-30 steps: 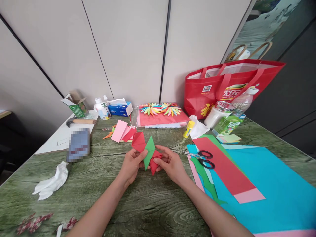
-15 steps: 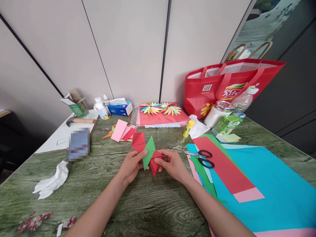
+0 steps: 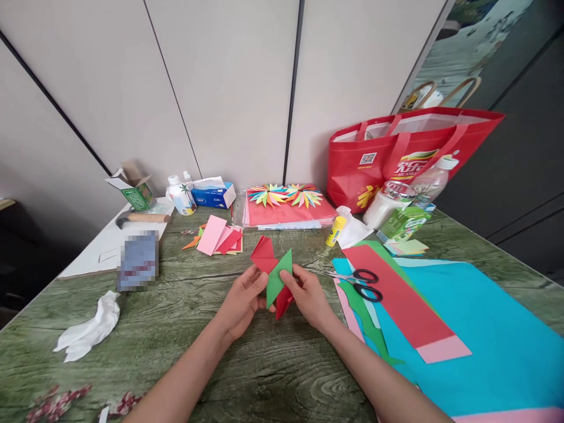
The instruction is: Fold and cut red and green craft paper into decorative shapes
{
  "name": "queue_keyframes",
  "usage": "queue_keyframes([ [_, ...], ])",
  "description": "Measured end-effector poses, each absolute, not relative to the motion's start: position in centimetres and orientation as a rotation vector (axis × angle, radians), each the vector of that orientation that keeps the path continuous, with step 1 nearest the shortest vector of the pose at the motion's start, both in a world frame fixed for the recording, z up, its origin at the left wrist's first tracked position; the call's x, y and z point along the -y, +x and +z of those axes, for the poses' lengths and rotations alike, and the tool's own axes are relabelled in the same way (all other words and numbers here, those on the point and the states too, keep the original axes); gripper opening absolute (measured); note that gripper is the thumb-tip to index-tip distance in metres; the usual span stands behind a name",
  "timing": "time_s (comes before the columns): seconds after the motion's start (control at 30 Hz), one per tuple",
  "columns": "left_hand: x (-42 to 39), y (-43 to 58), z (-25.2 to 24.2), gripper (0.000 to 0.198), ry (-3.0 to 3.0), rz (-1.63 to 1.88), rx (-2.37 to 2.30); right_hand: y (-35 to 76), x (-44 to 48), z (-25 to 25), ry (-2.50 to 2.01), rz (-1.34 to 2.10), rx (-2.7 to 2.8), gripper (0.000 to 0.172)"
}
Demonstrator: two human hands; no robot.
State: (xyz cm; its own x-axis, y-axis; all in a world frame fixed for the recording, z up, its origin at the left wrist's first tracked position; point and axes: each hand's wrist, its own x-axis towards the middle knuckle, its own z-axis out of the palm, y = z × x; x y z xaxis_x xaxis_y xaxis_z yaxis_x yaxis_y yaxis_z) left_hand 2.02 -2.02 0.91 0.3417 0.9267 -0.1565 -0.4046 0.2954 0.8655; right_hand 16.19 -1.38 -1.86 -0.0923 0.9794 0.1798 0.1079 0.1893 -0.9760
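Note:
Between my hands, above the table, is a folded paper piece point(image 3: 276, 283) with a green diamond-shaped part across the middle and red folded parts at its top left and bottom right. My left hand point(image 3: 247, 294) is closed on its left side, thumb on the edge where green meets red. On the right side my right hand point(image 3: 308, 296) pinches it, the thumb pressed flat on the green face. The fingers behind the paper are mostly hidden.
Scissors point(image 3: 368, 284) lie on coloured paper strips and blue sheets point(image 3: 476, 329) at right. A glue stick point(image 3: 335, 231) stands behind. Small paper pieces point(image 3: 215, 235), a tissue box point(image 3: 212, 194) and a red bag point(image 3: 352, 170) are farther back. Crumpled tissue point(image 3: 90, 329) lies at left.
The folded paper has turned, so the green part now leans to the upper right. My right thumb has moved from the red part onto the green one.

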Motion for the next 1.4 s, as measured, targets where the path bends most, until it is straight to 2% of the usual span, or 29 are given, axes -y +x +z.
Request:
queue_keyframes([
  [0.2, 1.8, 2.1, 1.2, 0.050, 0.778, 0.972, -0.872, 16.1, 1.6, -1.6, -1.143, 0.984, 1.557, 0.021],
  [0.3, 1.9, 2.3, 1.1, 0.044, 0.746, 0.986, -0.960, 16.0, 1.8, -1.4, -1.070, 1.138, 1.560, 0.015],
  [0.37, 1.8, 2.3, 1.0, 0.040, 0.715, 0.985, -0.972, 16.0, 1.9, -1.2, -1.033, 1.192, 1.575, 0.017],
  [0.57, 1.6, 2.0, 1.2, 0.041, 0.629, 0.953, -0.982, 16.1, 1.8, -1.4, -1.129, 1.051, 1.676, 0.027],
  [0.77, 1.9, 2.5, 1.1, 0.036, 0.638, 0.967, -0.945, 16.1, 1.8, -1.8, -1.178, 1.083, 1.664, 0.017],
  [0.87, 1.8, 2.5, 0.9, 0.035, 0.645, 0.969, -0.951, 16.2, 1.6, -1.5, -1.141, 1.094, 1.654, 0.020],
  [1.03, 1.3, 2.1, 1.0, 0.035, 0.623, 1.024, -0.909, 16.5, 1.5, -0.7, -0.992, 1.319, 1.557, 0.027],
  [1.23, 2.0, 2.2, 0.4, 0.025, 0.796, 0.957, -0.934, 16.0, 1.7, -1.3, -1.133, 1.130, 1.618, 0.035],
  [1.4, 2.3, 2.9, -0.2, 0.028, 0.708, 1.021, -0.941, 15.1, 2.1, -1.8, -1.097, 1.156, 1.518, 0.037],
])
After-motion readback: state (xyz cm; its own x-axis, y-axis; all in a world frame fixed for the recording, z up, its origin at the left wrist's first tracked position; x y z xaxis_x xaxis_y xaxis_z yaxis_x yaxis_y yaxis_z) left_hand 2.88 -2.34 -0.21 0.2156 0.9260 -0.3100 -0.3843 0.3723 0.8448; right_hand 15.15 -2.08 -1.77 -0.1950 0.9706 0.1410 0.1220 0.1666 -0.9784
